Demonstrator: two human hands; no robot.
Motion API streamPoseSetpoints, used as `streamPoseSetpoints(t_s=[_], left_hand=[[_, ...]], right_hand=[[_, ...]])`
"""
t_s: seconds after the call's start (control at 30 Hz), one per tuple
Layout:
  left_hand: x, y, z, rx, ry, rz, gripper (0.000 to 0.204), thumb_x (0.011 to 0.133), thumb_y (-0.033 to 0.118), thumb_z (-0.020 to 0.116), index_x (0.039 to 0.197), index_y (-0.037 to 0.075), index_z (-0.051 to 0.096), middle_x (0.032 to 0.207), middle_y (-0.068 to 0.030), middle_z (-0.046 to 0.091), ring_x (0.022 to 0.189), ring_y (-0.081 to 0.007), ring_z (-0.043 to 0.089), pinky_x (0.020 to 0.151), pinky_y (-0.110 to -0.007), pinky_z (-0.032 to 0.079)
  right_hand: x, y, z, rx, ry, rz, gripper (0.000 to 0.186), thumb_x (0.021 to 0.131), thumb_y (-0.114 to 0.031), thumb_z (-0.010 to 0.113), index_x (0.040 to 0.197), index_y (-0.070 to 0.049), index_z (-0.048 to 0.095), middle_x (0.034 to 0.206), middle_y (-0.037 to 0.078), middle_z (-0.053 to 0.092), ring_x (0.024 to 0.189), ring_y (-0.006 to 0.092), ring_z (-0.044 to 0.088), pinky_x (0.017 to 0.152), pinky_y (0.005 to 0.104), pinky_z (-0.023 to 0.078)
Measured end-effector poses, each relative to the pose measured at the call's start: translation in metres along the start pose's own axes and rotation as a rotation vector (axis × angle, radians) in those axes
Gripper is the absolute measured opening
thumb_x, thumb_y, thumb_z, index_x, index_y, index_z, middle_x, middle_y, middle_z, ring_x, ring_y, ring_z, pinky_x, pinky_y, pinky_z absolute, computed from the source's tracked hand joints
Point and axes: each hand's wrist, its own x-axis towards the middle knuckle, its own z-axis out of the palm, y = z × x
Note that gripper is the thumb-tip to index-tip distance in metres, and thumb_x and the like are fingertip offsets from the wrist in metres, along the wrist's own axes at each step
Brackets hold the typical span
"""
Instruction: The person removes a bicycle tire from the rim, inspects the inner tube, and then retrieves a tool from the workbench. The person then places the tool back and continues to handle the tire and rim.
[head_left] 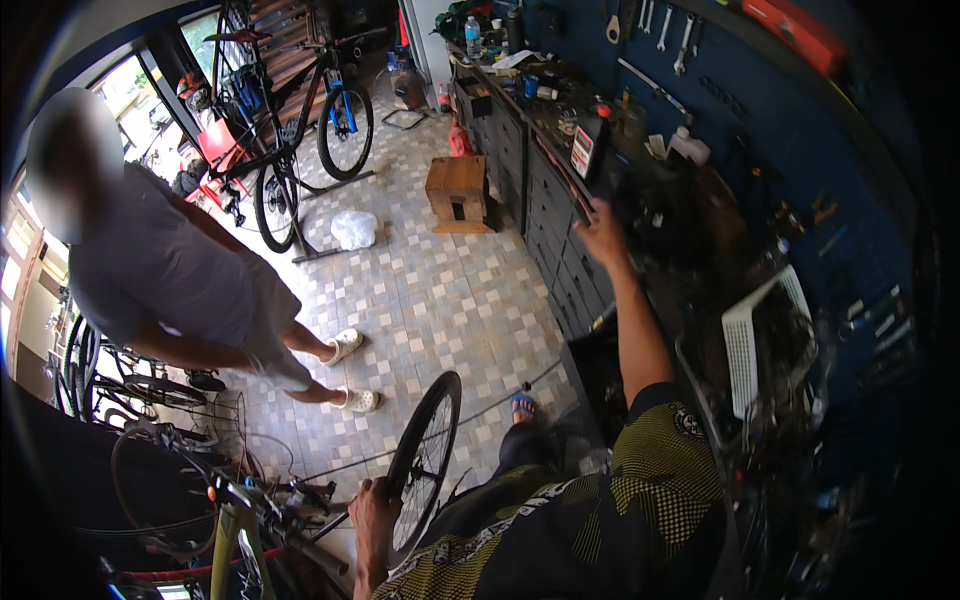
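Note:
My left hand (372, 516), low in the picture, is closed at the near side of a black-tyred bicycle wheel (424, 455). The wheel stands tilted beside my torso, and part of my grip is hidden from view. Farther right, my right arm stretches out over the front of a cluttered workbench (535, 120). My right hand (602, 238) is open there, its fingers partly spread near the bench edge. Just beyond its fingertips stands a dark bottle (590, 145) with a red cap and a white-and-red label.
A person (175, 260) in light clogs stands at the left. Behind them a bicycle (300, 120) is on a stand. A wooden stool (456, 192) and a white plastic bag (353, 230) are on the tiled floor. A white basket (740, 360) sits right; wrenches (684, 45) hang on the wall.

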Motion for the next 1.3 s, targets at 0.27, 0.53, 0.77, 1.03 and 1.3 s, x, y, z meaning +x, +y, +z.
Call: streamPoseSetpoints(t_s=[0.27, 0.53, 0.77, 1.03, 1.3], left_hand=[[-0.08, -0.085, 0.011, -0.047, -0.045, 0.185, 0.027, 0.08, 0.018, 0.076, 0.106, 0.01, 0.071, 0.101, -0.0165, 0.069, 0.091, -0.0435, 0.071, 0.08, -0.056, 0.056], [-0.118, -0.108, 0.02, 0.048, -0.272, 0.275, 0.042, 0.082, 0.026, 0.08, 0.12, 0.009, 0.073, 0.115, -0.0154, 0.072, 0.104, -0.0407, 0.072, 0.087, -0.053, 0.057], [-0.15, -0.097, 0.047, 0.196, -0.408, 0.438, 0.043, 0.084, 0.026, 0.075, 0.124, 0.01, 0.068, 0.112, -0.018, 0.073, 0.097, -0.0446, 0.073, 0.083, -0.057, 0.057], [-0.197, -0.084, 0.103, 0.351, -0.522, 0.479, 0.059, 0.085, 0.026, 0.079, 0.137, 0.011, 0.056, 0.115, -0.021, 0.072, 0.102, -0.0461, 0.073, 0.084, -0.058, 0.058], [-0.286, -0.059, 0.132, 0.308, -0.354, 0.373, 0.04, 0.091, 0.026, 0.073, 0.125, 0.01, 0.059, 0.111, -0.0212, 0.073, 0.103, -0.0485, 0.071, 0.081, -0.06, 0.055]], right_hand=[[-0.459, -0.063, -0.04, -0.005, -0.993, 0.284, 0.071, 0.087, -0.043, 0.085, 0.141, -0.003, 0.061, 0.118, 0.025, 0.075, 0.111, 0.0374, 0.074, 0.092, 0.0482, 0.059], [-0.75, -0.048, -0.166, -0.278, -1.112, 0.764, 0.065, 0.081, -0.05, 0.084, 0.129, -0.007, 0.074, 0.123, 0.022, 0.076, 0.119, 0.0368, 0.072, 0.101, 0.0469, 0.056], [-0.882, -0.048, -0.225, -0.117, -0.733, 0.997, 0.06, 0.086, -0.048, 0.083, 0.13, -0.009, 0.073, 0.115, 0.017, 0.078, 0.111, 0.0317, 0.074, 0.095, 0.0442, 0.058], [-0.981, -0.07, -0.323, -0.026, -0.518, 1.205, 0.059, 0.083, -0.048, 0.085, 0.124, -0.006, 0.074, 0.118, 0.019, 0.078, 0.112, 0.0345, 0.075, 0.097, 0.0423, 0.059], [-1.097, 0.008, -0.433, 0.047, -0.481, 1.433, 0.051, 0.087, -0.043, 0.083, 0.118, -0.002, 0.075, 0.11, 0.02, 0.08, 0.1, 0.0338, 0.077, 0.091, 0.0416, 0.06]])
